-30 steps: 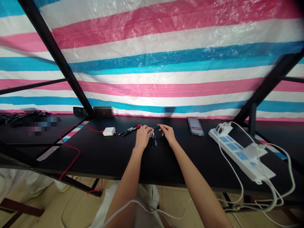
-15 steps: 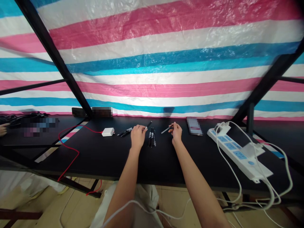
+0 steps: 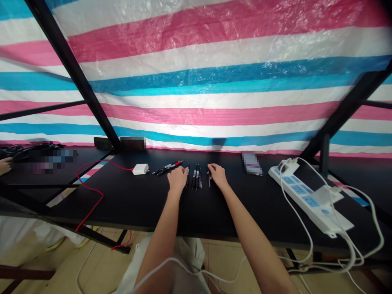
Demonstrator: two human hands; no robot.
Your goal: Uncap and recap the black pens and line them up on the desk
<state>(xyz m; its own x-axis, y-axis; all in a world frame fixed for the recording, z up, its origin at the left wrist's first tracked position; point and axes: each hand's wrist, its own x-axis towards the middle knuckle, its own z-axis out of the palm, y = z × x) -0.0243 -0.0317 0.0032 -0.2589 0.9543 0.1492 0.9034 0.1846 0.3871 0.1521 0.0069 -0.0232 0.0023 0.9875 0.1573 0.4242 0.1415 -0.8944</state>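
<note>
My left hand (image 3: 178, 178) rests at the table, fingers closed on a slim dark pen (image 3: 188, 175) that lies pointing away from me. Just right of it, several black-and-white pens (image 3: 196, 177) lie side by side in a row. On the other side of that row my right hand (image 3: 217, 174) pinches a thin grey stick-like pen part (image 3: 210, 180), upright to the row and almost parallel with it. Left of my left hand lies a slanted group of pens (image 3: 167, 168), one with a red part.
A white charger (image 3: 140, 169) with a red cable (image 3: 101, 194) stands at left. A blurred phone-like item (image 3: 252, 163) lies right of my hands. A white power strip (image 3: 309, 200) with plugs and cables fills the right. Another person's hand (image 3: 5, 165) shows at far left.
Both hands have come down and inward to either side of the pen row. The pen and the grey part have turned from slanted to nearly parallel with the row.
</note>
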